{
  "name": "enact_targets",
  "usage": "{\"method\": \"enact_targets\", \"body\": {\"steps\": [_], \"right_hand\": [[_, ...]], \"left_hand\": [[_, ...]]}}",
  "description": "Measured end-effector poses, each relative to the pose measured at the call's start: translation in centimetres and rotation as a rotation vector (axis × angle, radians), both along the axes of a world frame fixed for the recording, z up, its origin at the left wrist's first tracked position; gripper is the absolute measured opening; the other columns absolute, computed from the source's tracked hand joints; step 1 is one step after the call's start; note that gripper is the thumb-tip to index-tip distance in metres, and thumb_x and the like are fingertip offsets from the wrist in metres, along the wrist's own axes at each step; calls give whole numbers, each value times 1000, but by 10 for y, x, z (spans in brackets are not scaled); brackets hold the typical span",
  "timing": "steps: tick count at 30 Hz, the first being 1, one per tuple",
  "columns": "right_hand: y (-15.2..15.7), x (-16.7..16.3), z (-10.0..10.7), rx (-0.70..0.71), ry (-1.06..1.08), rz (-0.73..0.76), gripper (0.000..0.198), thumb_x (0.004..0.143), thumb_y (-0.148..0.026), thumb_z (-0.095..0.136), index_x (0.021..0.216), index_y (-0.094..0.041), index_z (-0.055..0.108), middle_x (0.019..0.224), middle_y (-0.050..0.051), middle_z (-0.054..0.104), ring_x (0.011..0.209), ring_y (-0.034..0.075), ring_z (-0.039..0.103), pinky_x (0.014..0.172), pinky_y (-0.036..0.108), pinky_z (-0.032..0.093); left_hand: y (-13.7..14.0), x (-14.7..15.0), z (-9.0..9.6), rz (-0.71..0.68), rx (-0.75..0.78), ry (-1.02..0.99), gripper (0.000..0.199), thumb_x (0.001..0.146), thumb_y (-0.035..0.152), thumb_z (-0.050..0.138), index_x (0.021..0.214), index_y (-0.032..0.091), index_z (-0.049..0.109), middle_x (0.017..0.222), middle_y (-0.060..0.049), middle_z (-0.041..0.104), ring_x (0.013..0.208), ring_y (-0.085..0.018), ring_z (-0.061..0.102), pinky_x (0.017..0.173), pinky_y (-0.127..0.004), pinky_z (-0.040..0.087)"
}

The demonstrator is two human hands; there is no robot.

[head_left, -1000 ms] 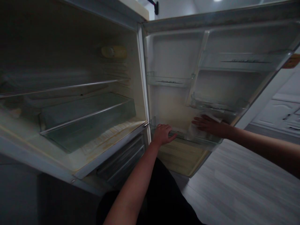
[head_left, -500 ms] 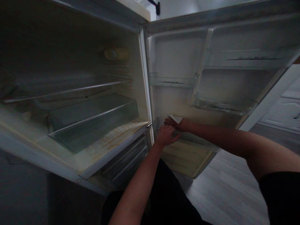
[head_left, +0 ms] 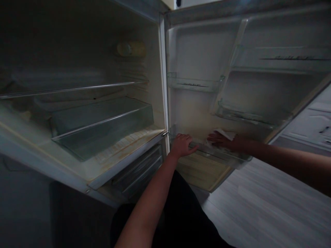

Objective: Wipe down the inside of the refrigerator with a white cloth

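My left hand (head_left: 181, 144) is at the hinge end of the lower door shelf (head_left: 214, 155), a clear bin across the open fridge door. Its fingers bend over the shelf's rim and the thumb stands apart. My right hand (head_left: 219, 140) is further along the same shelf, fingers stretched to the left. With it I hold a white cloth (head_left: 227, 134), part of which sticks out above the hand and part lies under the fingers. Hand and cloth are down at the shelf, close to the door's inner wall (head_left: 193, 110). Dim light blurs the contact.
The fridge's inside is to the left, with a glass shelf (head_left: 77, 89), a clear drawer (head_left: 108, 131) and a yellowish lamp cover (head_left: 131, 49). Brown stains mark its floor. Smaller door bins (head_left: 195, 85) sit higher up. Grey wood-look flooring (head_left: 256, 203) lies beyond the door.
My right hand has moved right along the shelf with the cloth, away from my left hand. The left hand stays at the hinge end. The view has shifted slightly.
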State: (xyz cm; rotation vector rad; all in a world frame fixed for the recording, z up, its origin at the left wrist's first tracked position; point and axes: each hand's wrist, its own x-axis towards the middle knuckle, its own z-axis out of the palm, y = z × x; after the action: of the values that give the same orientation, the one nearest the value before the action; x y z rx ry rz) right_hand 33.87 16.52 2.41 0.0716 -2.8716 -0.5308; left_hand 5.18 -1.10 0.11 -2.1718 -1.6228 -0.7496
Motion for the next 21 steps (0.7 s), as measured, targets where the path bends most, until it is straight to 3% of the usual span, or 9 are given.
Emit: {"method": "enact_targets", "body": {"steps": [2, 5, 10, 14, 17, 19, 21], "right_hand": [[-5, 30, 10, -4, 5, -19, 58, 89, -11, 40, 137, -32, 65, 156, 1, 50, 148, 13, 42, 117, 37, 41], [-7, 43, 28, 85, -28, -50, 51, 92, -11, 41, 133, -25, 67, 159, 5, 47, 150, 21, 39, 121, 46, 38], [15, 21, 47, 313, -63, -18, 37, 96, -11, 44, 122, -16, 69, 157, 9, 48, 148, 28, 40, 117, 51, 39], [13, -9, 63, 370, -24, -57, 25, 93, -8, 49, 100, -13, 72, 141, 15, 61, 135, 30, 52, 114, 50, 40], [-14, -38, 79, 201, 15, -298, 21, 87, -10, 55, 102, -12, 70, 118, 16, 69, 113, 30, 63, 100, 44, 46], [-40, -56, 85, -29, 101, -461, 21, 86, -15, 56, 104, -12, 68, 104, 15, 71, 97, 27, 66, 87, 37, 48], [-66, -71, 86, -317, 247, -511, 21, 86, -17, 52, 101, -13, 65, 93, 11, 70, 84, 22, 64, 75, 30, 45]], "left_hand": [[2, 3, 1, 17, -1, 0, 44, 94, 61, 54, 93, 19, 67, 92, -9, 70, 94, -26, 66, 92, -42, 41], [5, 10, 5, 50, -39, 25, 46, 97, 61, 52, 93, 18, 67, 95, -10, 71, 95, -26, 65, 91, -43, 41], [11, 18, 13, 57, -123, 77, 44, 100, 57, 49, 107, 17, 66, 108, -11, 71, 106, -26, 64, 93, -41, 41], [19, 20, 15, 57, -157, 75, 45, 99, 58, 50, 108, 17, 67, 105, -11, 72, 105, -26, 66, 92, -40, 43], [23, 21, 14, 40, -156, 16, 44, 98, 56, 53, 107, 16, 68, 105, -12, 72, 105, -28, 67, 95, -43, 44], [21, 23, 13, -17, -131, -112, 44, 95, 54, 60, 113, 15, 67, 111, -14, 72, 108, -29, 66, 98, -44, 45], [13, 26, 15, -112, -53, -359, 53, 90, 55, 68, 123, 15, 63, 119, -15, 70, 114, -30, 64, 101, -43, 46]]}}
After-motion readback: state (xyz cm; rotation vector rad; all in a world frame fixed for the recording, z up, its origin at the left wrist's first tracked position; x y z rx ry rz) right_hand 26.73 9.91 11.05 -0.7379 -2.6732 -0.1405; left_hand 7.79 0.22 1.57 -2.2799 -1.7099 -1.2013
